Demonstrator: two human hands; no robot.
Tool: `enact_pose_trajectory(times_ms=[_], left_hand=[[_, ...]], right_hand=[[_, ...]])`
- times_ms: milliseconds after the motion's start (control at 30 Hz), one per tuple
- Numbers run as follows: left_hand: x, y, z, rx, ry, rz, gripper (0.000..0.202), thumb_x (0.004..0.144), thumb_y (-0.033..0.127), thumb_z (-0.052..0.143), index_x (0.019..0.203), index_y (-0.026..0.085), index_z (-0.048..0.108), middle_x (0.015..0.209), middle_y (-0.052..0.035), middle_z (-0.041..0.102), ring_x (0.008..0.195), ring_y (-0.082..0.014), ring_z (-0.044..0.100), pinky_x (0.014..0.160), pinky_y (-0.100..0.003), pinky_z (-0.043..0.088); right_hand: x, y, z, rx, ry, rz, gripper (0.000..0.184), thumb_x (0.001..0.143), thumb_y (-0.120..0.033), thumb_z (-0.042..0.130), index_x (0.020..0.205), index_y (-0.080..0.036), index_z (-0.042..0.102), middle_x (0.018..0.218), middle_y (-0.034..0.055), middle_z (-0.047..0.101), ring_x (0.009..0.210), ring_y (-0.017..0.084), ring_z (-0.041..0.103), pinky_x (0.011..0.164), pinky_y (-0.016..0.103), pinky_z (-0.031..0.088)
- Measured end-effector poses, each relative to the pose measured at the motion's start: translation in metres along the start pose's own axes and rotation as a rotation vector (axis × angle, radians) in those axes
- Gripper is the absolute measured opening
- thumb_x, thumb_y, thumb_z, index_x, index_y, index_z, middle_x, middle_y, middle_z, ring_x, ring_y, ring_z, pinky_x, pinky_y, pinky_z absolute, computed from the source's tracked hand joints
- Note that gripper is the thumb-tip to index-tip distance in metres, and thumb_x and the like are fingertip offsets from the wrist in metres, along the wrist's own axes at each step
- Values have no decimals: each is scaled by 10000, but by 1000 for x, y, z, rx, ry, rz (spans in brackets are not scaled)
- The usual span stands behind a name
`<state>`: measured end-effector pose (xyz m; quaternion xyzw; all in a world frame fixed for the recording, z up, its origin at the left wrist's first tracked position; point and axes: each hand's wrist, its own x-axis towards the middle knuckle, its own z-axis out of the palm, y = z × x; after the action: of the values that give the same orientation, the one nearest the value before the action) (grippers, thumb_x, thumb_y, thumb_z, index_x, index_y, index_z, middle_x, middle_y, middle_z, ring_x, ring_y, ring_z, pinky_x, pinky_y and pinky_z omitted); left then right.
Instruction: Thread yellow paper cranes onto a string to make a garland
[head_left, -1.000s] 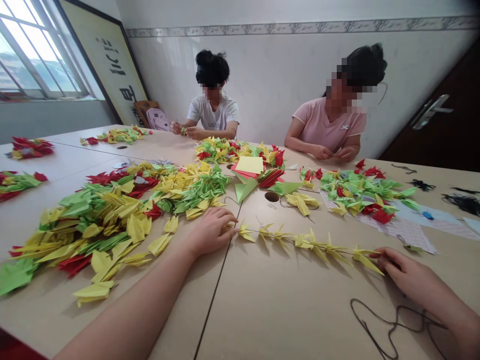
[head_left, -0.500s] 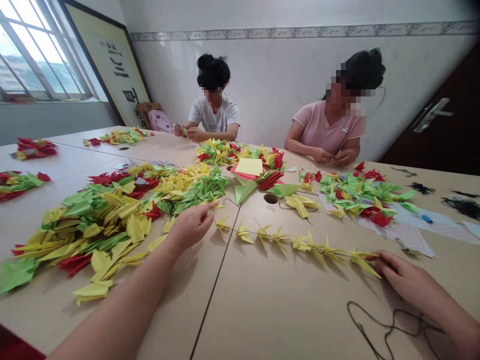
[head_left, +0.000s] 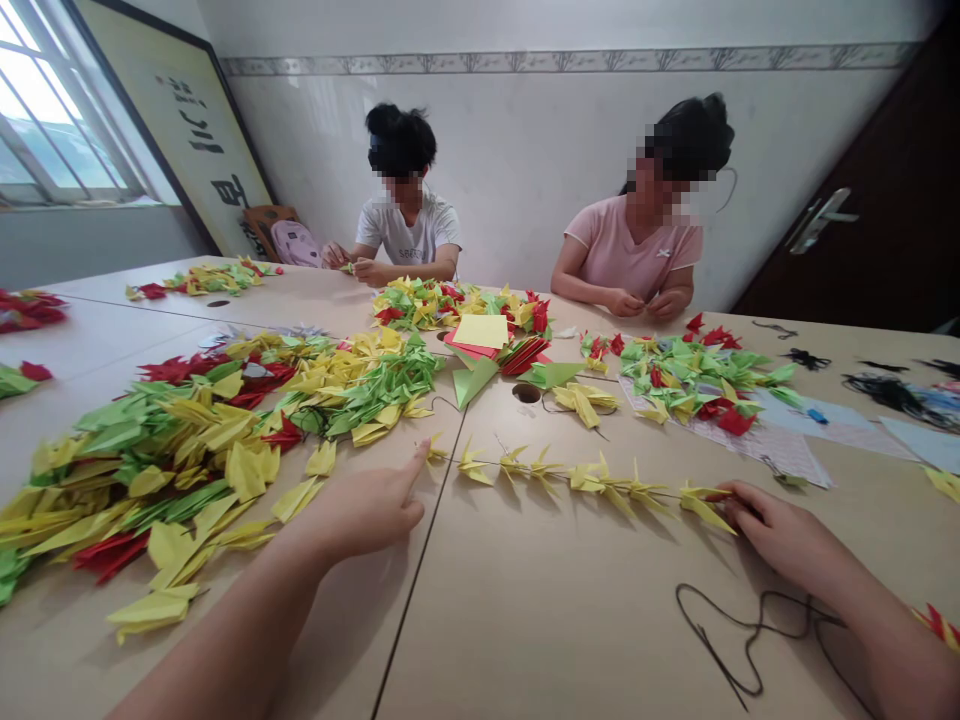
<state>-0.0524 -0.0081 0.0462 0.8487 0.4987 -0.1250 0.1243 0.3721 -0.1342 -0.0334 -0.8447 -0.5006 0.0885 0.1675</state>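
Note:
A strand of yellow folded paper cranes point(head_left: 544, 470) on a dark cord stretches across the table between my hands. My right hand point(head_left: 772, 525) pinches the strand at its right end, just beyond the last crane point(head_left: 705, 503). At the other end, my left hand point(head_left: 367, 510) has its index finger stretched out, the tip touching or just beside the leftmost crane point(head_left: 436, 453). Nothing shows in that hand; its other fingers are partly hidden. Loose black cord point(head_left: 757, 625) lies below my right wrist. Left of my left hand spreads a big pile of yellow, green and red cranes point(head_left: 202, 430).
Across the table sit a person in white point(head_left: 409, 225) and a person in pink point(head_left: 630, 245), both with hands together. Between us are stacked square papers point(head_left: 480, 330), more crane piles point(head_left: 682, 370), a yellow bundle point(head_left: 583, 402), a table hole point(head_left: 526, 393) and black cord bundles point(head_left: 892, 395).
My left hand has come back from the pile's edge to the strand's left end, its index finger now extended. My right hand keeps its pinch. The view has turned slightly right.

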Motion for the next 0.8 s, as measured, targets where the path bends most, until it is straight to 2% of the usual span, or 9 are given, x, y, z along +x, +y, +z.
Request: enact_pose_trajectory(times_ms=[133,267,333,433,567,700,800], left_hand=[[1,13,7,-5,121,59,752,756,285,352,1396,185,-29,861,-96,666,731,-240,614,589,-286,411],[4,39,21,-20,143,148,783,765,247,345,1371,166,-143,743,-49,658,605,-189,590,534,-246,372],[8,48,26,-18,159,152,732,795,259,310,1376,150,-123,726,-55,652,611,-193,592,530,-247,367],[14,50,33,-15,160,128,642,830,288,251,1396,130,-6,768,-90,658,668,-230,603,574,-289,393],[22,42,38,19,184,130,604,816,262,260,1386,92,156,827,-135,655,750,-264,600,631,-334,413],[22,41,36,28,224,146,610,811,248,284,1391,129,137,817,-113,653,729,-238,603,619,-306,411],[19,53,32,38,263,166,639,800,219,294,1397,149,78,738,-73,644,640,-209,592,582,-285,401]], right_hand=[[2,5,3,10,-21,-9,186,706,-308,425,788,-255,583,811,52,685,758,253,609,644,323,443],[2,5,4,10,-35,0,218,729,-323,405,829,-254,586,866,53,679,795,256,602,665,329,442],[2,4,4,10,-39,2,220,738,-322,400,834,-253,585,864,54,677,798,254,601,670,330,439],[1,4,5,20,-35,0,209,737,-308,411,834,-256,589,831,51,681,776,250,608,660,326,437],[1,2,5,24,-13,-24,200,735,-297,416,827,-259,589,840,49,684,779,248,612,654,321,436],[1,-1,6,13,-25,-26,232,738,-292,384,830,-250,593,790,45,686,746,238,619,645,316,434],[2,-1,8,-4,-10,-33,258,737,-299,373,844,-243,600,745,36,683,702,233,620,616,311,427]])
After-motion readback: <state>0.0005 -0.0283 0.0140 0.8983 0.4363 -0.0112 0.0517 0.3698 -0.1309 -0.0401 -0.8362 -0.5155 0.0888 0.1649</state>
